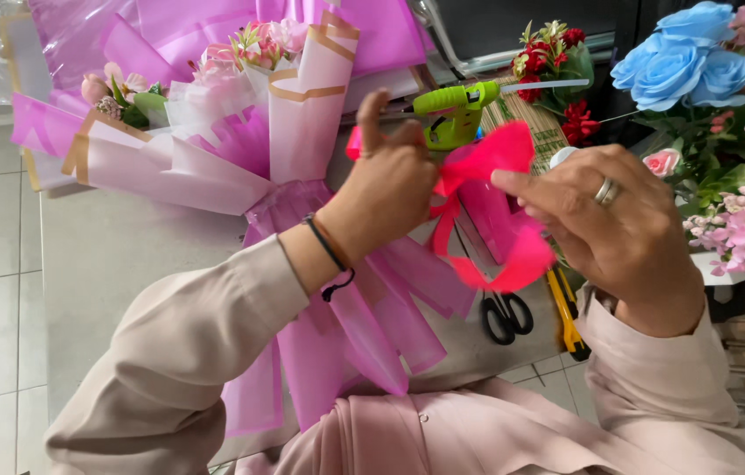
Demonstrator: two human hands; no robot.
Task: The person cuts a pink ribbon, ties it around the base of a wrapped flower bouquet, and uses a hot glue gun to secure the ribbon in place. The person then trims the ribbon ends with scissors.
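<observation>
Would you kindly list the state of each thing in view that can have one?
Bright pink ribbon bow: pinched between both hands, tails hanging loose.
Left hand: fingers closed on the bow.
Right hand: fingertips gripping the bow.
Pink paper-wrapped bouquet: lying on its side on the table.
Lime green glue gun: lying flat, unheld.
Black-handled scissors: lying on the table, blades hidden.
Yellow utility knife: lying at the table edge.

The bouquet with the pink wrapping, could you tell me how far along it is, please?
Done: the bouquet lies wrapped in pink paper on the table. In hand: the left hand and right hand shape a pink ribbon bow. Left: the bow is not yet on the bouquet; the glue gun lies unused.
</observation>
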